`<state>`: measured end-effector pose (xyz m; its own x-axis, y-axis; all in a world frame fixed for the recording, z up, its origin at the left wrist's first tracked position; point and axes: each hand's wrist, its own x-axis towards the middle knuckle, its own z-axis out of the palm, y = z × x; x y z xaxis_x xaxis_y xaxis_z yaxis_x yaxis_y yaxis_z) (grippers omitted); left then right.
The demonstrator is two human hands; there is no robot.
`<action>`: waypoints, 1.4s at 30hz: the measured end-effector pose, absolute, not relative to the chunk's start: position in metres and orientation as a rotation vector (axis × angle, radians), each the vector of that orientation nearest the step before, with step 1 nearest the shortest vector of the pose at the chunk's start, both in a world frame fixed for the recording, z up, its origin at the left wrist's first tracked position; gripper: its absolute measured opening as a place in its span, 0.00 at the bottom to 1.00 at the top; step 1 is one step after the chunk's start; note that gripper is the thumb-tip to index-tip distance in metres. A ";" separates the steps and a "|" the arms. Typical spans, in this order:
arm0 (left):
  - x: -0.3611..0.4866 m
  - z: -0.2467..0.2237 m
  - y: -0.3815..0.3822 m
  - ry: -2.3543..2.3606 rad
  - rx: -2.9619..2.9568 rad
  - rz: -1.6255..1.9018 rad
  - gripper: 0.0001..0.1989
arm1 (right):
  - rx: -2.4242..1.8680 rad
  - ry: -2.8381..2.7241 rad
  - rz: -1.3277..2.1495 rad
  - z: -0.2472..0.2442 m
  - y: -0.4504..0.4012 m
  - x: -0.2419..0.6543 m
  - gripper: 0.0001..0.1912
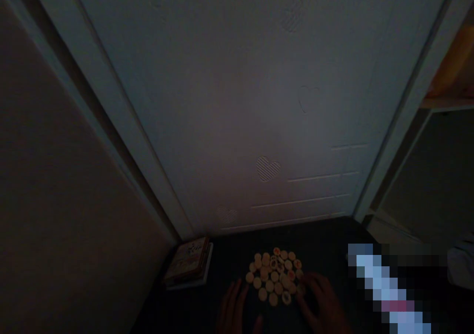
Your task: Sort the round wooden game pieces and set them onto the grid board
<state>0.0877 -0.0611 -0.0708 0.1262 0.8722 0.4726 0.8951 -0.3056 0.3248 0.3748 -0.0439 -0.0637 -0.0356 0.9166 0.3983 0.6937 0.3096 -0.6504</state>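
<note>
Round wooden xiangqi pieces (274, 276) lie in a loose heap on the dark tabletop, some overlapping. Most show plain faces; a few carry red or dark characters. Left of the heap, my left hand (234, 308) rests low with its fingers stretched out, fingertips close to the nearest pieces and nothing in it. At the heap's right edge is my right hand (323, 302), thumb and forefinger apart around the outermost pieces, seemingly touching them. Dim light blurs that contact. Both wrists run out of the bottom of the view.
A flat box (188, 260) with printed characters sits on a white-edged item at the table's left back corner. Behind the dark table (229, 250) stands a pale panel (222, 126) with embossed hearts. A pixelated bright strip (385, 284) lies at right, shelving beyond it.
</note>
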 end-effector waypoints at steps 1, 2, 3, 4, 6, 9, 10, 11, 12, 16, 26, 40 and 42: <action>0.096 -0.061 -0.058 -1.801 -2.387 -0.917 0.33 | -1.434 -1.805 0.361 -0.058 -0.043 0.373 0.20; 0.104 -0.049 -0.053 -1.756 -2.473 -0.872 0.34 | -1.423 -1.811 0.354 -0.051 -0.042 0.372 0.22; 0.112 -0.038 -0.048 -1.697 -2.577 -0.807 0.34 | -1.409 -1.842 0.353 -0.045 -0.040 0.370 0.24; 0.120 -0.026 -0.042 -1.647 -2.666 -0.743 0.33 | -1.392 -1.882 0.357 -0.038 -0.038 0.369 0.25; 0.130 -0.008 -0.030 -1.544 -2.794 -0.658 0.31 | -1.369 -1.972 0.383 -0.027 -0.034 0.367 0.25; 0.131 0.001 -0.016 -1.502 -2.851 -0.608 0.31 | -1.337 -2.121 0.412 -0.014 -0.031 0.367 0.28; 0.128 0.000 -0.013 -1.509 -2.845 -0.600 0.31 | -1.335 -2.159 0.424 -0.011 -0.032 0.367 0.29; 0.123 -0.002 -0.011 -1.513 -2.842 -0.583 0.31 | -1.338 -2.187 0.439 -0.008 -0.032 0.366 0.30; 0.118 -0.005 -0.009 -1.522 -2.834 -0.566 0.31 | -1.349 -2.204 0.457 -0.006 -0.033 0.366 0.30; 0.098 -0.014 -0.007 -1.580 -2.753 -0.559 0.32 | -1.374 -2.246 0.511 -0.001 -0.034 0.364 0.31; 0.082 -0.023 -0.003 -1.822 -2.635 -1.098 0.27 | -1.360 -2.155 0.441 -0.012 -0.035 0.366 0.31; 0.057 -0.032 0.012 -1.811 -2.491 -1.157 0.14 | -1.427 -1.868 0.500 -0.003 0.013 0.353 0.14; 0.058 -0.032 0.011 -1.827 -2.469 -1.161 0.15 | -1.475 -1.958 0.475 0.005 0.020 0.346 0.14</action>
